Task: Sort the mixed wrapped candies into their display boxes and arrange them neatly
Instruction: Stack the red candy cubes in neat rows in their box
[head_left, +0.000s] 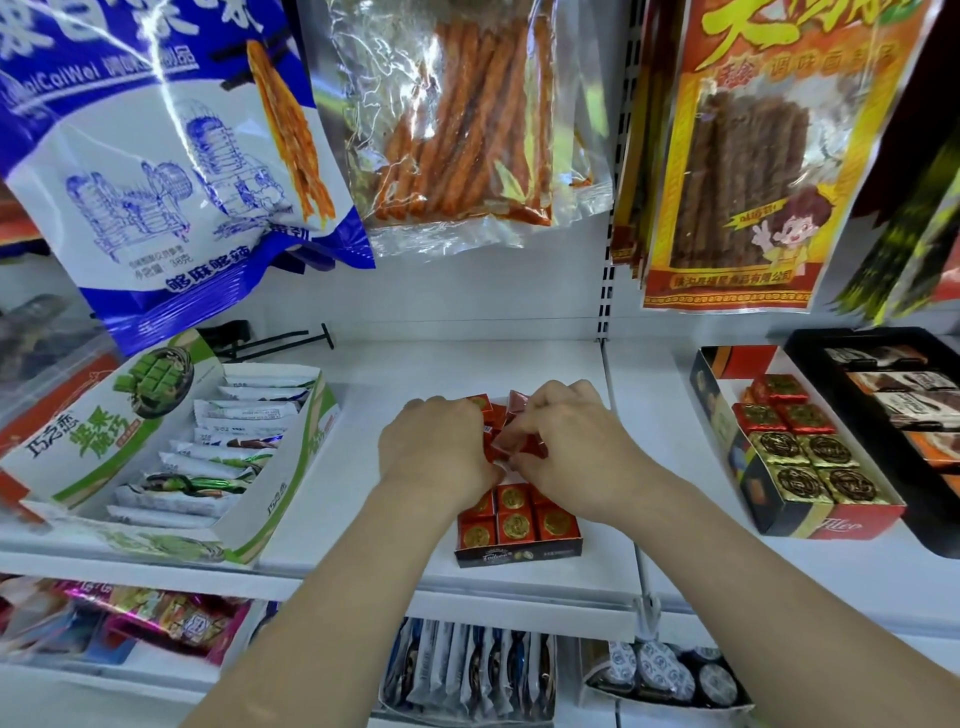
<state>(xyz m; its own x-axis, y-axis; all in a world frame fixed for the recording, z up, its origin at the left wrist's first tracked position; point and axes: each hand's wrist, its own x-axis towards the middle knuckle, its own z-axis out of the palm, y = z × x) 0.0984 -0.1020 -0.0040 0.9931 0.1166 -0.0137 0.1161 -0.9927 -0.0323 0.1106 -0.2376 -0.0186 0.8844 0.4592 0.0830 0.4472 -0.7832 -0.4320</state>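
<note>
Wide white shelf (467, 364) fills the middle, with a blue-and-white snack bag (171, 171) hanging upper left, a clear bag of orange sticks (467, 119) top centre and a yellow-and-red bag (753, 156) upper right. Left of centre sits the green-and-white box (62, 467) of wrapped bars. At the right, the red-and-black box (826, 519) carries red squares at the back and gold ones in front. Dead centre, the small dark display box (519, 553) shows neat rows of red candies (514, 522) at its near end. Over its far end, the left hand (436, 452) has its grip curled round a cluster of them, while the right hand (566, 452) is just beside it, grip pinching more.
</note>
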